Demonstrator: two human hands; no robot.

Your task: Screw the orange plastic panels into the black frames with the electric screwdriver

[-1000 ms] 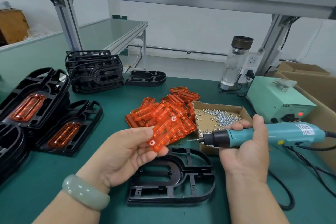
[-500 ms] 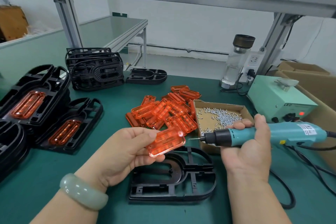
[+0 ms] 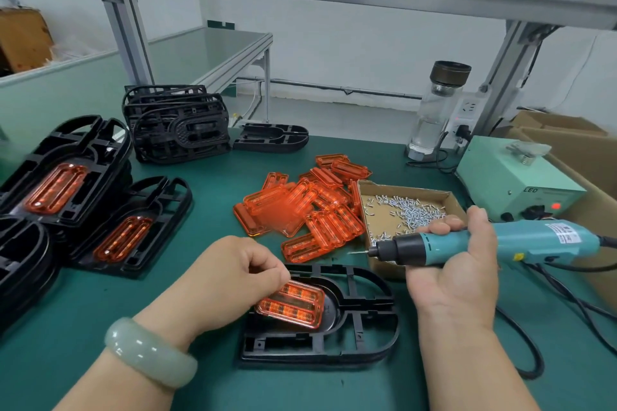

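Observation:
A black frame lies flat on the green table in front of me. My left hand pinches an orange panel and holds it down in the frame's oval recess. To the right, my right hand grips the teal electric screwdriver, its bit pointing left, level and above the frame's far edge. A pile of loose orange panels lies just beyond the frame. An open cardboard box of screws sits beside the pile.
Frames with orange panels fitted are stacked at the left. Empty black frames stand at the back left. A green power unit, a glass bottle and cardboard boxes stand at the right. Black cables trail over the table there.
My left hand has turned over and brought the orange panel down from mid-air into the black frame. The screwdriver has stayed almost in place.

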